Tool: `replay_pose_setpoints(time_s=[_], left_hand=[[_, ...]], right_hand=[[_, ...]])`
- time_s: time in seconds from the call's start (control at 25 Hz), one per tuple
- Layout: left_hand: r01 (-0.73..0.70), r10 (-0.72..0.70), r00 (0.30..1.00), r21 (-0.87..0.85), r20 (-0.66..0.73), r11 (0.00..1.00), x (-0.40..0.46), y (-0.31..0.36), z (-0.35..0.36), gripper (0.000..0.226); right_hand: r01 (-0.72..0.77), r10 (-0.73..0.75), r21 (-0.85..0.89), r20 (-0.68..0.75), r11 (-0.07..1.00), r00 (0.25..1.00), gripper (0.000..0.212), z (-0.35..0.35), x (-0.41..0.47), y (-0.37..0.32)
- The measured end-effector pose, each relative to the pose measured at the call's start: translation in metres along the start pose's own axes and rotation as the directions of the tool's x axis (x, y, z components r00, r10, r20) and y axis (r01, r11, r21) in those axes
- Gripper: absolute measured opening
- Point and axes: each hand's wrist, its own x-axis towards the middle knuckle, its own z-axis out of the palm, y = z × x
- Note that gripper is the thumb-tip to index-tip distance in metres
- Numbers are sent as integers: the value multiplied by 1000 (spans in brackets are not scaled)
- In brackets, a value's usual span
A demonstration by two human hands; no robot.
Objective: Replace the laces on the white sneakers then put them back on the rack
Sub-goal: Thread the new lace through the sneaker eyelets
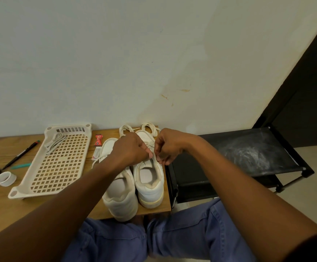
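- White leather sneakers (135,188) stand side by side, heels toward us, at the near right edge of the light wooden table (1,205), just below our fingers.
- Our left hand (130,149) hangs over the tongue of the right-hand sneaker, fingers curled and thumb pressed to them; we appear to pinch a thin white lace (154,156), though the grip is partly hidden.
- Our right hand (168,146) sits just beside it, its fingertips (160,161) bunched together on the same lace at the shoe's collar.
- Left of our fingers lies a cream perforated plastic tray (59,163) with a bundle of white laces (54,141) in its far corner.
- Between tray and shoes we see a small red packet (98,139).
- Farther left sit a white tape ring (5,179), a teal pen (20,166) and a black marker (20,155).
- Beyond our fingers, two coiled white laces (150,128) rest against the wall.
- Right of our fingers stands a black fabric shoe rack (257,148).
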Motion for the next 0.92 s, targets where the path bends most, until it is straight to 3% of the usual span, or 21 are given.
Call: replay_pose_setpoints(time_s=[0.2,0.4,0.6,0.76,0.8,0.92], left_hand=[[95,-106,992,-138,-74,986,-12,0,9,5],[137,-149,986,-138,-79,981,-24,2,10,20],[112,-124,985,-103,-116,988,-29,1,14,27],[40,-43,992,-28,-116,999,-27,6,11,8],[12,-12,996,2,-86,1000,-25,7,9,15],[-106,96,993,157,71,982,-17,7,6,73]], right_hand=[[-28,29,26,-63,999,998,18,7,-9,-2],[-18,24,38,-166,999,986,17,17,-10,2],[-24,-50,-156,-453,987,890,7,42,-15,6],[-32,-30,-119,-482,992,876,8,41,-15,5],[-37,-3,-77,-461,996,887,8,38,-15,3],[-48,28,-36,-426,998,904,8,32,-18,-2]])
